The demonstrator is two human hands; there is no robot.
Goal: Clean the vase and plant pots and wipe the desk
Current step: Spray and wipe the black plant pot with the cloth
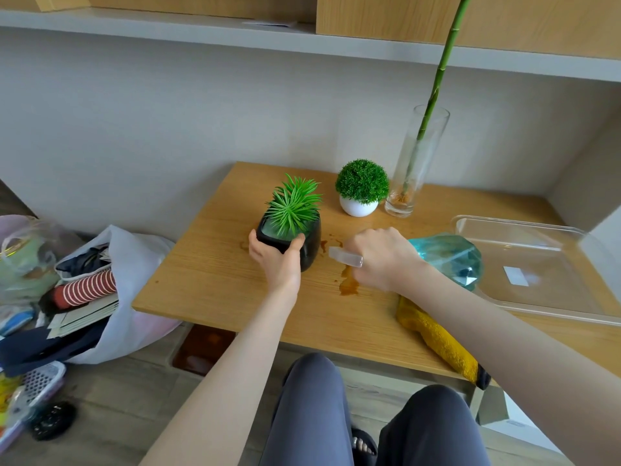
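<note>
Wooden desk (208,280): your left hand (274,260) grips the black pot (307,245) near its middle. Right of the pot, your right hand (383,258) clasps a spray bottle (450,257) above brown spills (347,284). Behind: white pot (358,206), glass vase (415,166).

glossy black pot (307,245), wood-grain desk (215,280)

Clear tray (537,264), floor bags (111,290)
</note>
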